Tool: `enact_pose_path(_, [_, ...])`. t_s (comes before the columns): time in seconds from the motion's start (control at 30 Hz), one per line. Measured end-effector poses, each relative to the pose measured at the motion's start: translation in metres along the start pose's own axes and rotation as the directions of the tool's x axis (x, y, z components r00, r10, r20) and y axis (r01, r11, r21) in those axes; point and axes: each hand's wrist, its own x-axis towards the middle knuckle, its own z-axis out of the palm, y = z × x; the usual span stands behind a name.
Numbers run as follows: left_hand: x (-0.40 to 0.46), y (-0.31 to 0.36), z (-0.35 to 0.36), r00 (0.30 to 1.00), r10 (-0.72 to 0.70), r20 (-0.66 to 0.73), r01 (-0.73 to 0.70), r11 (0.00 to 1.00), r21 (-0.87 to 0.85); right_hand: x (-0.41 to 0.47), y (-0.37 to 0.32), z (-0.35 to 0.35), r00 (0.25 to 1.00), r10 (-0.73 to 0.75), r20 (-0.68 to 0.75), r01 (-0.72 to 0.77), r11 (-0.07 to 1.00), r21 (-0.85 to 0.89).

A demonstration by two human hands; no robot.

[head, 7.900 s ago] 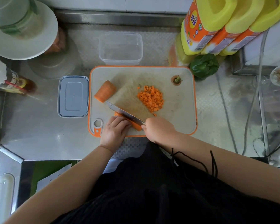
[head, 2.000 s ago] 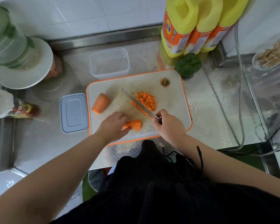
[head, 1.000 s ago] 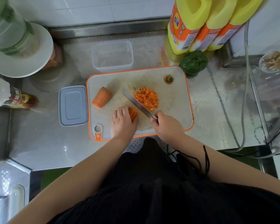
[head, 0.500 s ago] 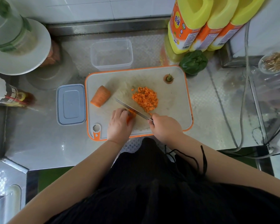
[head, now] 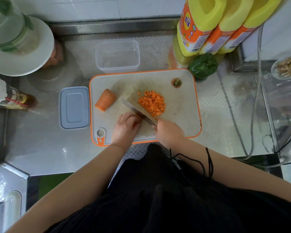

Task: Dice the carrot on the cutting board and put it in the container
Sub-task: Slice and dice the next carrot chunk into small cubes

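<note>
Two hands dicing: left hand curls over mostly hidden carrot strips, right hand grips steel knife. Next: orange carrot chunk, then fill clear plastic container.

Stainless steel worktop, embossed checker texture, raised rear lip. White tiled wall behind. Green floor below front edge. Diffuse daylight, soft reflections on steel.

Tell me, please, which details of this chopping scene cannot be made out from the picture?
- Head view: the carrot strips being cut, mostly hidden under the left hand.
- Knife handle, hidden inside the right hand.
- Bottle at the left edge: label too blurred to read.
</note>
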Motion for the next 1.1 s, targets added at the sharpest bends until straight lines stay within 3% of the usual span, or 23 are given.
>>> enact_pose_path(0.17, [-0.005,0.003,-0.001,1.0,-0.014,0.014,0.013,0.999,0.029,0.003,0.01,-0.016,1.0,0.022,0.019,-0.024,0.992,0.122])
enact_pose_path(0.47, [-0.004,0.002,-0.003,0.999,0.034,0.036,-0.037,0.997,0.061,-0.023,0.004,-0.007,0.993,-0.096,-0.065,0.093,0.994,-0.049])
enact_pose_path(0.73, [-0.003,-0.002,-0.002,1.0,0.006,0.022,-0.006,1.0,0.019,-0.011,-0.004,-0.01,1.0,-0.007,0.019,0.01,0.992,-0.127])
enact_pose_path(0.9, [-0.003,-0.002,-0.001,0.999,0.042,0.009,-0.042,0.999,0.011,-0.008,-0.004,0.001,1.0,-0.021,0.014,0.022,0.999,-0.047])
enact_pose_path(1.1, [-0.006,-0.002,-0.003,0.998,0.053,0.04,-0.054,0.998,0.024,0.002,0.013,-0.014,0.997,0.026,0.077,-0.038,0.985,0.169])
